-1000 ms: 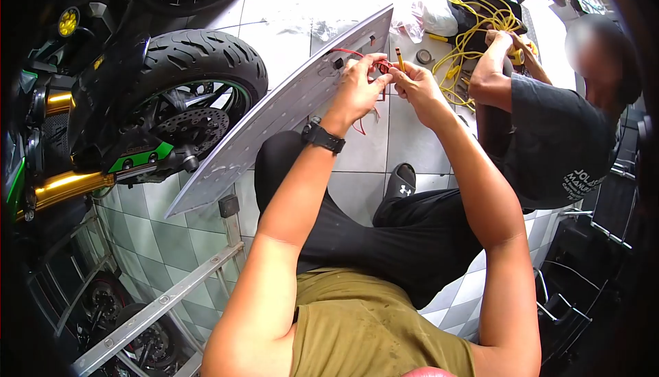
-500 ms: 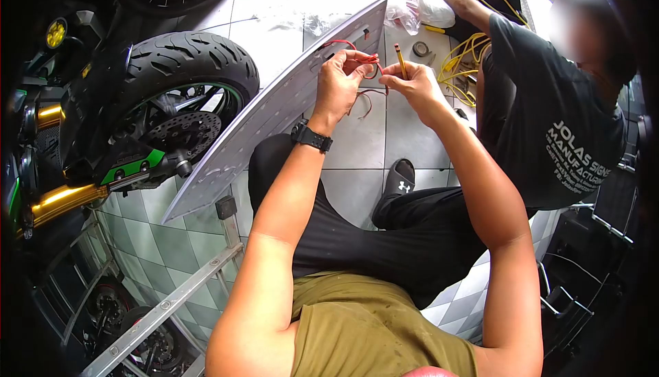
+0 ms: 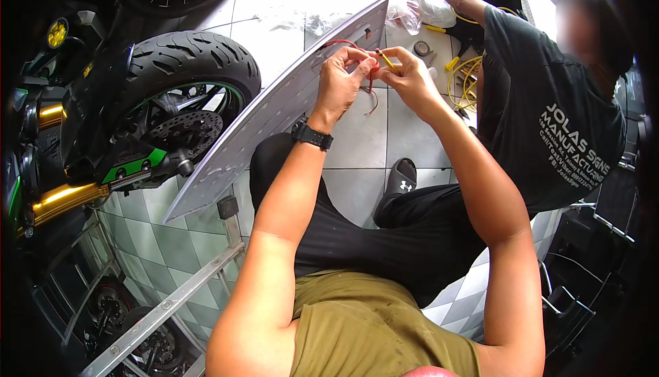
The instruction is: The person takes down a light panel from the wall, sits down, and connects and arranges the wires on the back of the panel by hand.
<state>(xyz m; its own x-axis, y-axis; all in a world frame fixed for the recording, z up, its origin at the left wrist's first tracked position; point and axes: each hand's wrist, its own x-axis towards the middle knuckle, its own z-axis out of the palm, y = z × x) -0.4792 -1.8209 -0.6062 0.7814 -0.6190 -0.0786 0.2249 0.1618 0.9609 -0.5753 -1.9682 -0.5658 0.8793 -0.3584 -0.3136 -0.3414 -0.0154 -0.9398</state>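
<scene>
My left hand [image 3: 338, 85] pinches a coiled red wire [image 3: 371, 91] between thumb and fingers. Close against it on the right, my right hand [image 3: 412, 78] is closed, with a yellow pencil [image 3: 390, 63] held slantwise in its fingers; its fingertips also meet the wire. The wire's loose ends hang below the hands. From the coil, the wire runs left toward a large white panel [image 3: 274, 109] that leans at a slant beside my left arm. Exactly how the wire passes between the fingertips is hidden.
A motorcycle wheel [image 3: 199, 96] stands left of the panel. A metal ladder-like frame [image 3: 165, 306] is at lower left. At right crouches another person [image 3: 549, 102] in a dark shirt. Tape roll [image 3: 421, 48], yellow cord [image 3: 469, 78] and plastic bags [image 3: 432, 6] lie on the tiled floor.
My right hand has come closer to my left, and the pencil has tipped from upright to slanting left. The wire's hanging end has shifted. The other person has moved slightly.
</scene>
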